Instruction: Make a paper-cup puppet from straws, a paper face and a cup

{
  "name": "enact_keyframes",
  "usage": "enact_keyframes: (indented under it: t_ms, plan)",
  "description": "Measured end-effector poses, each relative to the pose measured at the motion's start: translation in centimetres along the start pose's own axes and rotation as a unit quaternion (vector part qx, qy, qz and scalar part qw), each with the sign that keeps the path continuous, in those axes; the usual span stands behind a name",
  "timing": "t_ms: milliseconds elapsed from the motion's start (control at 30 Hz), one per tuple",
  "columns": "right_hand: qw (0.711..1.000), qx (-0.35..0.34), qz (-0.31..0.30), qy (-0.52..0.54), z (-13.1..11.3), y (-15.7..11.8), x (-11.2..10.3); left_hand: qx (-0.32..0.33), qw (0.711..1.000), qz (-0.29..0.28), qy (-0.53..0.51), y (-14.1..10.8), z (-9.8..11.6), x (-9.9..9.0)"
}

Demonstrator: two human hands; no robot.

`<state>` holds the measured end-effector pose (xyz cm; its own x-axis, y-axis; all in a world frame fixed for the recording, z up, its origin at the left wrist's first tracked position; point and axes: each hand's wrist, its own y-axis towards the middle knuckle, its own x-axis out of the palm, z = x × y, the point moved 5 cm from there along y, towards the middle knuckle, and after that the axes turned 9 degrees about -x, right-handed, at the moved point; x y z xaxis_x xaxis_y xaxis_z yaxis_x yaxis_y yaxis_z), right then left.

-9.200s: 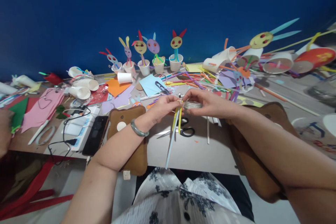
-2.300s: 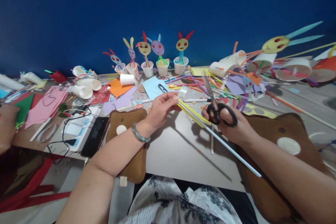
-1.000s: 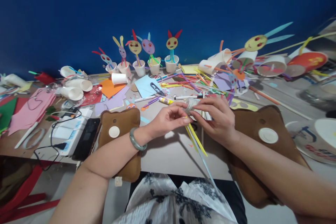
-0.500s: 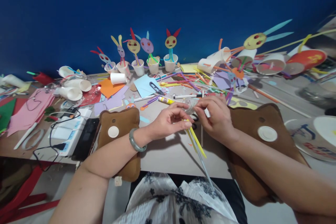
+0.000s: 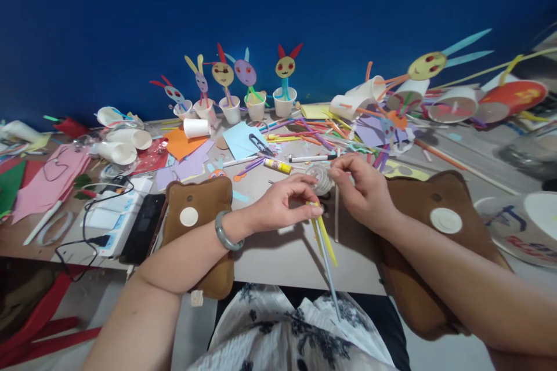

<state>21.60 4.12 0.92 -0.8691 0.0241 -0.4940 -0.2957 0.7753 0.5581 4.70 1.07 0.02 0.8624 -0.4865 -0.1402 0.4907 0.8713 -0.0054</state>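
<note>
Between the thumb and fingers of my left hand point(image 5: 293, 203) are the upper ends of yellow strips point(image 5: 327, 239) and a thin grey-blue stick point(image 5: 328, 269), which hang down toward my lap. My right hand point(image 5: 359, 188) is closed in a pinch just to the right; whatever is between its fingertips is too small to make out. A roll of clear tape point(image 5: 321, 178) shows between the two hands, close to the fingertips. Beyond my left hand lies a yellow glue stick point(image 5: 278, 166).
Paper-faced figures stand in white cups point(image 5: 285, 103) along the blue wall. Coloured sticks point(image 5: 311, 133), black scissors point(image 5: 260, 144) and a blue sheet point(image 5: 237, 142) lie in front. Brown cushions point(image 5: 200, 266) flank my hands, with a power strip point(image 5: 117, 226) at the left.
My right hand has moved slightly right, away from my left hand, and more of the tape roll shows. The yellow strips and the stick hang more steeply.
</note>
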Motion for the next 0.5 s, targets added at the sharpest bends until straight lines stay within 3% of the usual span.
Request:
enact_keyframes:
  t_ms: [167, 333, 400, 500]
  plan:
    - [0.975, 0.14, -0.024, 0.171, 1.3, -0.1, 0.7, 0.004, 1.0, 0.001, 0.004, -0.1, 0.2, -0.1]
    - [0.911, 0.225, -0.01, 0.345, 1.9, -0.2, 1.8, -0.004, 1.0, 0.019, -0.021, 0.1, 0.1, -0.4]
    - [0.916, 0.218, -0.001, 0.336, 2.1, -0.2, 1.7, -0.014, 0.999, 0.018, -0.034, 0.1, 0.0, -0.5]
    - [0.951, 0.175, 0.028, 0.254, 2.5, -0.2, 0.8, -0.029, 0.998, 0.018, -0.049, 0.2, -0.1, -0.5]
